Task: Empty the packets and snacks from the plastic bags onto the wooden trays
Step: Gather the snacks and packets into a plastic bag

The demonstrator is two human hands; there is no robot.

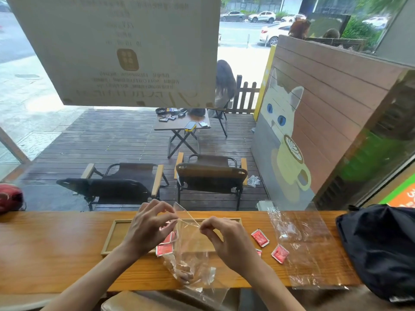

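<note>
Head view. Left hand (149,230) and right hand (226,241): each pinching the mouth of a clear plastic bag (190,254), over the table's (45,248) near edge. Wooden tray (116,234): mid-table, beneath the hands. Red packets (260,237): loose right of tray. Second plastic bag (307,243): flat, toward the right end.

Both bare forearms reach in from the near edge of the counter (56,243), angling toward each other. The left hand (148,227) is raised above the counter's middle, back toward the camera, fingers curled, thumb and forefinger pinched together at its right side. The right hand (226,239) sits just beside it, slightly lower, fingers likewise curled, pinching at its upper left.
</note>
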